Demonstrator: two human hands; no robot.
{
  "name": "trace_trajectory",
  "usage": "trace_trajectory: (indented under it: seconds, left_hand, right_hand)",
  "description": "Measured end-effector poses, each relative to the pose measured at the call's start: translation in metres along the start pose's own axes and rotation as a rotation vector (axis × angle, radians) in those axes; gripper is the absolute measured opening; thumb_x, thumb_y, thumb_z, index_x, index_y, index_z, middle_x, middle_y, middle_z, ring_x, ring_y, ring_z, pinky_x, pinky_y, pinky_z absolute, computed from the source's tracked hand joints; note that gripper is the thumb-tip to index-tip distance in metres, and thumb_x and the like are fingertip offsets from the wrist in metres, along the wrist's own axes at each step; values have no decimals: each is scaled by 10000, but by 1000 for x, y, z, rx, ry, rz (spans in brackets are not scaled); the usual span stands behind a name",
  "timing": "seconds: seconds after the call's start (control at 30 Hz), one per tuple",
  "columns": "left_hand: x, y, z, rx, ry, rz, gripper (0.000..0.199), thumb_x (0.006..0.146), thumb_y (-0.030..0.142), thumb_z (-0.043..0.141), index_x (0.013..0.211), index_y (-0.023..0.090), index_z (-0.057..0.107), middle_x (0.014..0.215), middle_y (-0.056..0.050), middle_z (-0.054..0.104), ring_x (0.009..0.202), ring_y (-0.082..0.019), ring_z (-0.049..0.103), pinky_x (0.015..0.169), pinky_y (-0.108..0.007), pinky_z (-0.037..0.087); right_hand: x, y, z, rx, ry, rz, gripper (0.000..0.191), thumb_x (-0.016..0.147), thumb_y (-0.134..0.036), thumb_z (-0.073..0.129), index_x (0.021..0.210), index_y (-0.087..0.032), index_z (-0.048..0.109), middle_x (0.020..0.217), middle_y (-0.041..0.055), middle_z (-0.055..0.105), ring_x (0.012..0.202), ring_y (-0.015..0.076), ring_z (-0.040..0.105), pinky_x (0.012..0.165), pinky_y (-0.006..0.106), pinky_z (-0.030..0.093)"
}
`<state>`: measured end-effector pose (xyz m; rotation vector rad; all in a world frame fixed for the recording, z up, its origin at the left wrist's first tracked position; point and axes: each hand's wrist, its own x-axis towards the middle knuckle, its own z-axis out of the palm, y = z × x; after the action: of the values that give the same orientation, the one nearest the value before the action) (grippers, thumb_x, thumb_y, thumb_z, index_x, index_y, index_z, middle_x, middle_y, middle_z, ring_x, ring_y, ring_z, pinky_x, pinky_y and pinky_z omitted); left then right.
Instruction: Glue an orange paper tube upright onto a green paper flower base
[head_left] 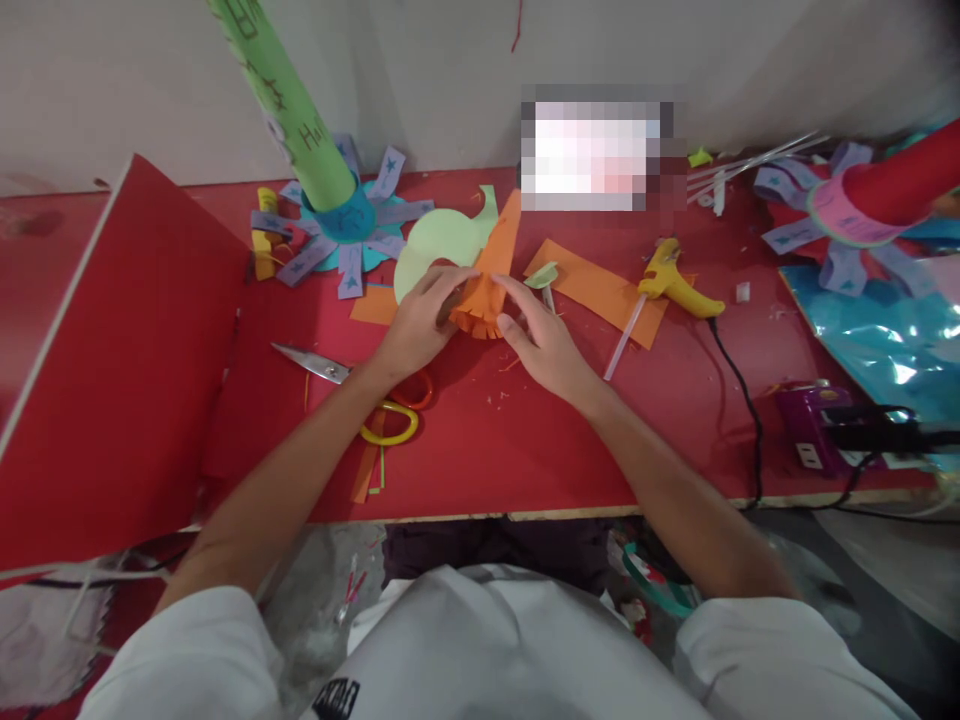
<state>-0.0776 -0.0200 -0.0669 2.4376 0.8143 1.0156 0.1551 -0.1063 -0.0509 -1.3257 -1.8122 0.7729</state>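
Between my two hands is an orange paper piece (487, 280) with a fringed lower edge and a pointed strip rising behind it. My left hand (426, 315) grips its left side, fingertips on the paper. On the other side, my right hand (541, 340) has its thumb and fingers on the right edge. Behind my left hand lies a pale green paper cutout (439, 245), partly covered by the orange piece. Scissors (330, 370) with yellow and orange handles rest under my left forearm, partly hidden.
A yellow glue gun (675, 280) lies right, its black cord (739, 380) running to a purple power box (814, 425). An orange paper strip (600, 290) is nearby. A green paper tube (300, 120) stands back left; a red tube (911, 180) leans right. A red board (127, 370) rises left.
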Motion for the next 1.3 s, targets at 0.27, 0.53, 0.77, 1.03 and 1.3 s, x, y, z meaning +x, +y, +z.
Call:
trace_trajectory:
  seconds: [0.27,0.53,0.77,1.03,1.3]
  left_hand:
    - [-4,5,3,204,134,209,406,1156,205,422,1485,297,641,1386,-107,741,1327,-255,722,1056,-446,601]
    - [-2,19,-2,211,184,97,343,1196,340,421,1302,247,734,1298,-105,779,1229,-231,752,1058,-418,620]
    - [4,16,-13,65,355,-45,373,1156,580,497,1275,296,708,1262,-105,724,1176,-256,724,1003,-447,632]
    - [3,10,-13,62,357,-104,355,1142,643,520,1292,357,669,1326,-58,683,1156,-221,669,962,-454,602]
    - [5,9,-18,210,498,-91,414,1175,636,428,1254,279,623,1249,-62,673,1103,-174,654,895,-456,631]
  right_hand:
    - [7,9,3,406,87,56,967,1002,-861,544,1770,-416,160,1712,98,545,1525,326,610,1204,571,607]
    - [9,18,2,294,300,3,860,961,-827,655,1637,-373,379,1564,138,638,1457,354,650,1190,579,598]
    - [6,16,3,127,204,-27,701,985,-628,739,1549,-306,475,1485,165,680,1339,354,718,1134,600,626]
    - [7,15,3,99,196,-102,865,919,-651,828,1626,-330,449,1573,157,639,1420,373,677,1168,609,601]
    - [3,-2,-17,111,442,-213,739,1004,-798,620,1601,-401,445,1548,126,631,1483,346,628,1242,614,531]
